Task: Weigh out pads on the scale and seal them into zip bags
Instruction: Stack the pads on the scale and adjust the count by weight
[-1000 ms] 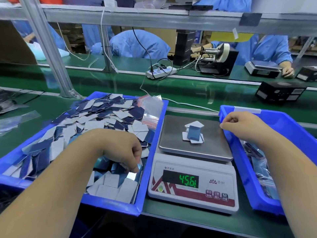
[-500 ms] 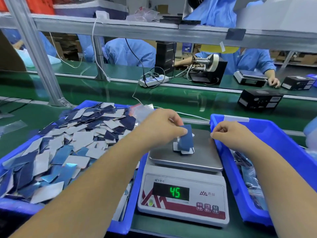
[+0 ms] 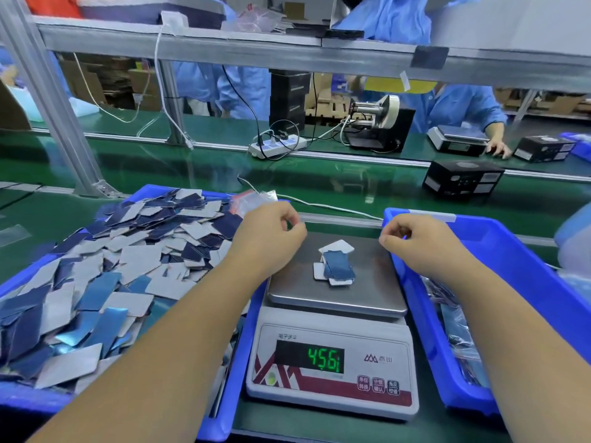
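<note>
A small stack of blue and white pads (image 3: pixel 336 266) lies on the steel pan of the scale (image 3: pixel 332 359), whose green display reads 45.6. My left hand (image 3: pixel 270 233) hovers over the pan's left edge, fingers loosely curled, holding nothing. My right hand (image 3: pixel 417 239) sits at the pan's right edge against the right bin's wall, fingers curled in, with nothing visible in it. The left blue bin (image 3: pixel 224 407) is heaped with loose pads (image 3: pixel 105 276). Clear zip bags (image 3: pixel 256 198) lie at its far right corner.
The right blue bin (image 3: pixel 518 251) holds filled bags (image 3: pixel 454 327) along its near side. A white cable (image 3: pixel 323 206) runs behind the scale. Beyond the conveyor are a power strip (image 3: pixel 278 145), a label dispenser (image 3: pixel 380 123), black boxes and other workers.
My left hand left the pad bin, laid a blue pad on the stack on the scale, let go and drew back to the pan's left edge. The right hand stayed put.
</note>
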Motion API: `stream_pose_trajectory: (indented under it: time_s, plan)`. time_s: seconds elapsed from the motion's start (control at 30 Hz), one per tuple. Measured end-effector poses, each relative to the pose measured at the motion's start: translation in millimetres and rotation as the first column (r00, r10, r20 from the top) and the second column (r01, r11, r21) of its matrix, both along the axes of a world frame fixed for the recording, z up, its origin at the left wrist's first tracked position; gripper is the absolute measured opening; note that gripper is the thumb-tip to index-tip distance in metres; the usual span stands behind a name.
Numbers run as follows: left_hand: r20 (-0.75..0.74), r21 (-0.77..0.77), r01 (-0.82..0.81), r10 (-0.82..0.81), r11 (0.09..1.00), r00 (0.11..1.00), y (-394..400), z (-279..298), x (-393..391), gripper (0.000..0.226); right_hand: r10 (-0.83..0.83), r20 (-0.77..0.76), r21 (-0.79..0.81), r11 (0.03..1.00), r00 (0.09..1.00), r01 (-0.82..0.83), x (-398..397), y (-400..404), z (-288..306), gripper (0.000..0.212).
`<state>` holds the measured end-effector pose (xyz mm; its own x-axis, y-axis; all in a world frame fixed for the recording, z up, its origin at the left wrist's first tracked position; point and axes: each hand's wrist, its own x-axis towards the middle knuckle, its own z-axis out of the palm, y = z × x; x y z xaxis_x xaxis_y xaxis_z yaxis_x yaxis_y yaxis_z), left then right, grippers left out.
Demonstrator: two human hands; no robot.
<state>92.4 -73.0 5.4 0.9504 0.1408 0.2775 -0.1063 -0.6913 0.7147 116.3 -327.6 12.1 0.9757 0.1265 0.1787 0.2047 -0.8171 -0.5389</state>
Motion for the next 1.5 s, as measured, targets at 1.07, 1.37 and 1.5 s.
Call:
stream_pose_trajectory:
  time_s: [1.07, 1.37, 1.5]
  plan:
    - [-0.163, 0.378, 0.153, -0.097, 0.913, 0.982, -29, -1, -22, 0.038, 0.388, -0.057, -0.156, 0.907, 0.92, -0.392, 27, 28, 3, 0.03]
    - [-0.193, 0.374, 0.144, -0.074, 0.916, 0.978, -27, -5, -22, 0.05, 0.368, -0.099, -0.208, 0.901, 0.924, -0.381, 24, 34, 3, 0.017]
    - [-0.218, 0.416, 0.185, -0.099, 0.89, 0.971, -29, -6, -23, 0.049, 0.365, -0.119, -0.208, 0.9, 0.923, -0.383, 27, 32, 4, 0.013]
